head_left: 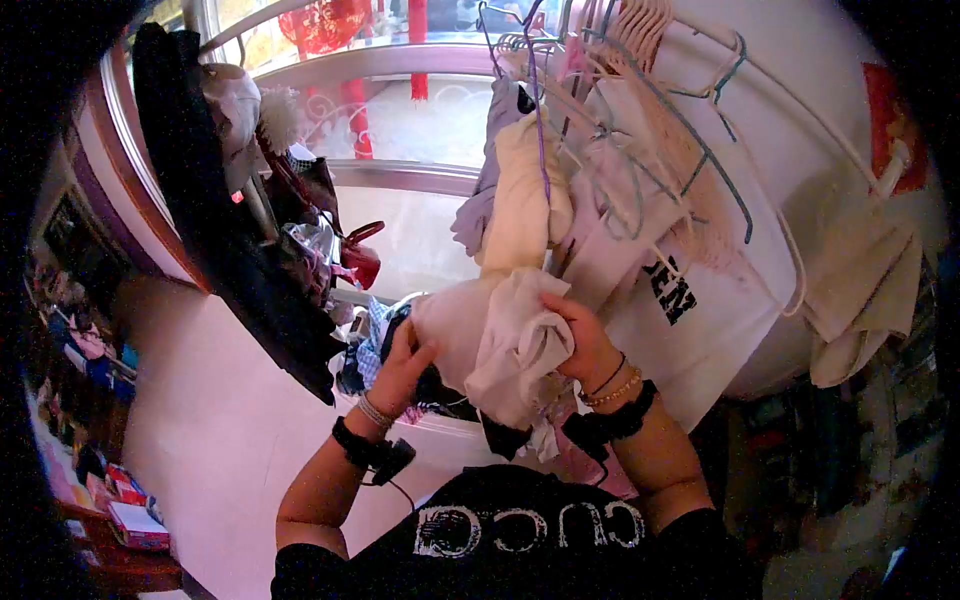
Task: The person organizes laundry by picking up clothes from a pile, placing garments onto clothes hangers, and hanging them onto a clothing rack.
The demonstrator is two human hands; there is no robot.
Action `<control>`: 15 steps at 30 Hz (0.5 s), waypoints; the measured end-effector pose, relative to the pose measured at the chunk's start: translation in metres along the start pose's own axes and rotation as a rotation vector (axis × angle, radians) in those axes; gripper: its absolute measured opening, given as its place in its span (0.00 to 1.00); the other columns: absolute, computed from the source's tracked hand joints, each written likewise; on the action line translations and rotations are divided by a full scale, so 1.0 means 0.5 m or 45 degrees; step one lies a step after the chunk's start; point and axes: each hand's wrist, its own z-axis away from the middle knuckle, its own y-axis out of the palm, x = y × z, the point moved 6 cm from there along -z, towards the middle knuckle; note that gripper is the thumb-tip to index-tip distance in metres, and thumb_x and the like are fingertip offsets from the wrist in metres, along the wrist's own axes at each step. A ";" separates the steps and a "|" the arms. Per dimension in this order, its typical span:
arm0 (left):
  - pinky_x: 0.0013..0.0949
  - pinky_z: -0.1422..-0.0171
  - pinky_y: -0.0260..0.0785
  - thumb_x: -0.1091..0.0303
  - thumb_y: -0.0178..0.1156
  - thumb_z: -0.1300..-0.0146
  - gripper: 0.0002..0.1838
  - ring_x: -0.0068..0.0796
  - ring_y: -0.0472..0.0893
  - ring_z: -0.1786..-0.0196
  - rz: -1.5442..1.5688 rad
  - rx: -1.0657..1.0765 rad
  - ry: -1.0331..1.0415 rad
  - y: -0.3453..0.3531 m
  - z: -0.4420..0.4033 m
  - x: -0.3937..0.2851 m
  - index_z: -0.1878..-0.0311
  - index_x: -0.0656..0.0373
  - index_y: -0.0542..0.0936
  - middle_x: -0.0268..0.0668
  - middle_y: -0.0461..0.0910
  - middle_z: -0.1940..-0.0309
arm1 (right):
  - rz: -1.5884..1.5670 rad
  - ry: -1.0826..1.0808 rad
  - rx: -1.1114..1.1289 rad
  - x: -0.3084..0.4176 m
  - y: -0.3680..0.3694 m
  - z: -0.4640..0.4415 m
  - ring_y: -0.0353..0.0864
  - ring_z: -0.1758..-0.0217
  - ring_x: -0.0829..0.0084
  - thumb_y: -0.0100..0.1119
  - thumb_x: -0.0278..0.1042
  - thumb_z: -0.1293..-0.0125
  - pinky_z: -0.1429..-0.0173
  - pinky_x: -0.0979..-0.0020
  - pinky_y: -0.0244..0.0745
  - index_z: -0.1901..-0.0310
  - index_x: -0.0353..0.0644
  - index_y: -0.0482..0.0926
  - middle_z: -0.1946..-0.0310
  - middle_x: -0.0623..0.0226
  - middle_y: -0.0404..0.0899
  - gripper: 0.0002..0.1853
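Note:
Between my two hands is a bunched off-white garment (515, 335), its folds rolled up toward the right; its exact kind does not show. My left hand (403, 362) grips its left side, thumb on top and fingers partly hidden. My right hand (588, 345) is closed on the folded right edge. Just beyond the garment hang a cream cloth (522, 200) and a greyish-purple cloth (483, 205), below a purple wire hanger (541, 130).
Many hangers, including a green hanger (735, 190), crowd a rail (760, 75) at upper right. A white bag with black letters (670, 292) is beneath them. Dark clothing (215, 210) hangs at left, near a red bag (362, 262). Boxes (138, 525) are at lower left.

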 end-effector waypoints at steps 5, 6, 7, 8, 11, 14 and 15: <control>0.44 0.35 0.52 0.61 0.63 0.48 0.42 0.38 0.52 0.33 -0.078 -0.164 0.322 0.047 0.067 -0.035 0.34 0.58 0.50 0.45 0.48 0.35 | 0.011 -0.064 -0.023 0.003 0.012 -0.004 0.73 0.48 0.63 0.44 0.38 0.35 0.42 0.62 0.68 0.46 0.37 0.66 0.50 0.59 0.72 0.19; 0.45 0.35 0.52 0.62 0.63 0.49 0.41 0.40 0.52 0.33 -0.575 -0.176 0.463 0.064 0.074 -0.047 0.35 0.57 0.52 0.45 0.47 0.35 | 0.045 -0.082 0.004 0.001 0.010 -0.005 0.73 0.48 0.64 0.44 0.38 0.35 0.42 0.62 0.68 0.46 0.37 0.66 0.50 0.59 0.72 0.19; 0.45 0.36 0.53 0.62 0.63 0.49 0.39 0.41 0.51 0.33 -1.072 -0.179 0.597 0.089 0.079 -0.054 0.36 0.56 0.54 0.45 0.47 0.35 | 0.039 -0.086 0.002 -0.004 0.006 -0.005 0.73 0.48 0.64 0.44 0.38 0.35 0.42 0.62 0.68 0.46 0.37 0.66 0.50 0.59 0.72 0.19; 0.42 0.39 0.59 0.69 0.61 0.49 0.29 0.42 0.60 0.37 -1.150 -0.131 0.683 0.114 0.075 -0.054 0.42 0.58 0.64 0.46 0.57 0.39 | 0.064 -0.039 0.037 -0.018 0.007 -0.003 0.73 0.48 0.65 0.44 0.38 0.35 0.42 0.62 0.68 0.46 0.37 0.66 0.50 0.59 0.72 0.19; 0.34 0.45 0.65 0.73 0.62 0.51 0.21 0.33 0.72 0.49 -0.566 -0.089 0.294 0.075 0.023 0.021 0.52 0.61 0.72 0.40 0.70 0.50 | 0.271 -0.008 0.079 -0.034 0.005 0.006 0.74 0.51 0.68 0.45 0.39 0.35 0.45 0.65 0.70 0.47 0.37 0.67 0.52 0.60 0.73 0.19; 0.29 0.58 0.67 0.77 0.49 0.48 0.12 0.31 0.76 0.64 -0.645 -0.074 0.360 0.090 0.017 -0.073 0.59 0.65 0.74 0.40 0.76 0.67 | 0.893 0.093 -0.144 -0.014 -0.040 0.030 0.76 0.56 0.72 0.48 0.44 0.36 0.52 0.70 0.73 0.49 0.37 0.69 0.56 0.61 0.75 0.21; 0.28 0.60 0.67 0.77 0.49 0.47 0.12 0.29 0.76 0.64 -0.791 -0.038 0.395 0.093 0.006 -0.090 0.59 0.65 0.74 0.40 0.76 0.68 | 1.359 0.218 -0.343 0.005 -0.073 0.048 0.76 0.59 0.74 0.50 0.46 0.37 0.56 0.72 0.74 0.50 0.37 0.70 0.59 0.62 0.76 0.22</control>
